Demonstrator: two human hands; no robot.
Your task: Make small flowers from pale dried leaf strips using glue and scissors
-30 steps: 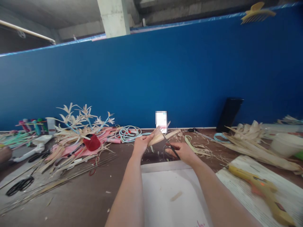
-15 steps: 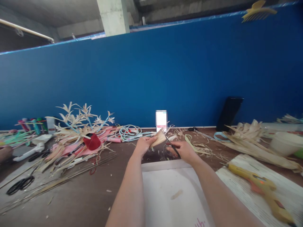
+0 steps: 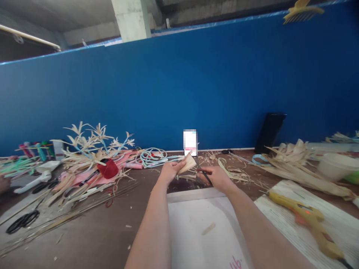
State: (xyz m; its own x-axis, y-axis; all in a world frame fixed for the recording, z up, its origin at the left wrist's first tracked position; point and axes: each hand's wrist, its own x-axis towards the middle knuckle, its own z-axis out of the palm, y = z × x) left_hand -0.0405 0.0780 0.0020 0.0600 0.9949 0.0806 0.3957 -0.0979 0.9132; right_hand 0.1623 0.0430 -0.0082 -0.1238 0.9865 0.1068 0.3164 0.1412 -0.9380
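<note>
Pinched in my left hand [image 3: 169, 172] is a pale piece of dried husk [image 3: 188, 164], its trimmed end facing right. My right hand [image 3: 217, 177] is closed around a pair of dark scissors [image 3: 206, 175], whose blades point up and left beside the husk's right edge. Between the two hands, a few husk scraps [image 3: 187, 177] lie on the dark table. Below them is a white tray or board [image 3: 204, 220] with one small husk scrap [image 3: 208, 228] on it, under my forearms.
Husk flowers [image 3: 84, 140] and a red roll [image 3: 108, 169] stand left, near black scissors [image 3: 22, 221] and thin sticks [image 3: 64, 218]. To the right are a yellow glue gun [image 3: 308, 218] on paper, loose husks [image 3: 297, 160] and a bowl [image 3: 336, 166]. Another person's hand [image 3: 4, 183] shows far left.
The husk piece has become shorter and squarer at its right end, and a cut strip now lies below it. The scissor blades have moved slightly away from the husk.
</note>
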